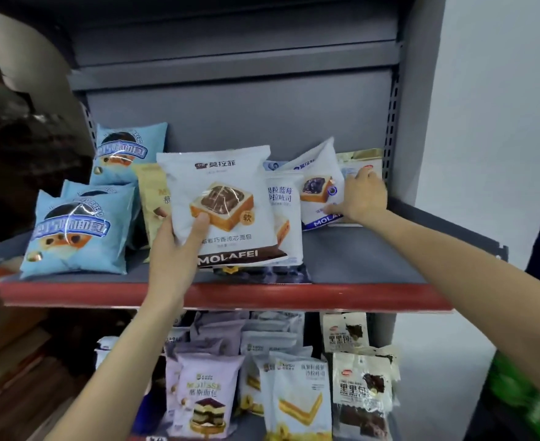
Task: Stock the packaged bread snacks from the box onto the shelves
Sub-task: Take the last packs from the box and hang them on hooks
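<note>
1. Right, my left hand (179, 240) grips the white chocolate-toast bread packet with the brown MOLAFEI band (222, 205) by its lower left corner, thumb pressed across the front — it hangs upright over the middle of the grey upper shelf with the red front lip (358, 259).
2. My right hand (362, 198) is out at the far right of that shelf, fingers loose and spread, pressing the tilted white blueberry-toast packet (318, 189) and the pale gold-topped packet (361, 163) behind it. It grasps nothing.
3. The job now, as I judge it: stand the chocolate packet in front of the leaning white packets, label facing out, base flat on the shelf.
4. I'd keep the right hand propping those tilted packs so they don't slump — then let go once the row holds.
5. The light-blue round-bun packets (74, 230) sit at the left; I'd leave them be.
6. The box isn't in view.
</note>
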`<state>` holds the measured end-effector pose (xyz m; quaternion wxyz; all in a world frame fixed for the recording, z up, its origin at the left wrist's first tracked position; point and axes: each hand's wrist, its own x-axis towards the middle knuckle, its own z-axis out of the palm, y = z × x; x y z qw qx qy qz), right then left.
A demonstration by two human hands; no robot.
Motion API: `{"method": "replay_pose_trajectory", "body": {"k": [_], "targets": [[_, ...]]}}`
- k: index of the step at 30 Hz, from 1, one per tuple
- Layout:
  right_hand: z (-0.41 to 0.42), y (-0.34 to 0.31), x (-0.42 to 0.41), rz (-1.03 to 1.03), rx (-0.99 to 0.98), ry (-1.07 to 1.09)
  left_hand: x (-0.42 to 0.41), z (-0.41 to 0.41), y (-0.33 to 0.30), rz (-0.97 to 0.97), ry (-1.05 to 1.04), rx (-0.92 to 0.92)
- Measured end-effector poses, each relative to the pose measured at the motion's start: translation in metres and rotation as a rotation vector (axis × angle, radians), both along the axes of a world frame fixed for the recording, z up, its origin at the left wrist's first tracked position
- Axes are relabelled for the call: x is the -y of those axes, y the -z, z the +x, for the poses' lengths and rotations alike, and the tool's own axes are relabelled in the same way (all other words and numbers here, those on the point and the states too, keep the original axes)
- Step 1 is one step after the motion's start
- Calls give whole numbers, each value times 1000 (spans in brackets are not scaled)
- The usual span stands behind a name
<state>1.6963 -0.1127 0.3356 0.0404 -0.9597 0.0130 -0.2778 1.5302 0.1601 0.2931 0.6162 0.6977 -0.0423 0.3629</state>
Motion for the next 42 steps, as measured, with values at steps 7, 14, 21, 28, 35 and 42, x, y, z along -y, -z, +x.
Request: {"method": "replay_pose_trajectory", "body": {"k": [7, 14, 21, 28, 35, 42], "targets": [[19, 23, -3, 338, -150, -296, 8, -1, -4, 2, 7, 5], [29, 16, 16, -37, -78, -90, 28, -1, -16, 58, 0, -7], [4, -4, 26, 149, -128, -177, 56, 2, -38, 141, 4, -9], [-96, -53, 67, 1065, -197, -842, 122, 30, -60, 221, 108, 37], [-110, -34, 87, 1050, -206, -936, 167, 53, -48, 116, 177, 15], [-74, -13, 102, 1005, -116, -739, 156, 40, -42, 528, 119, 30]]}}
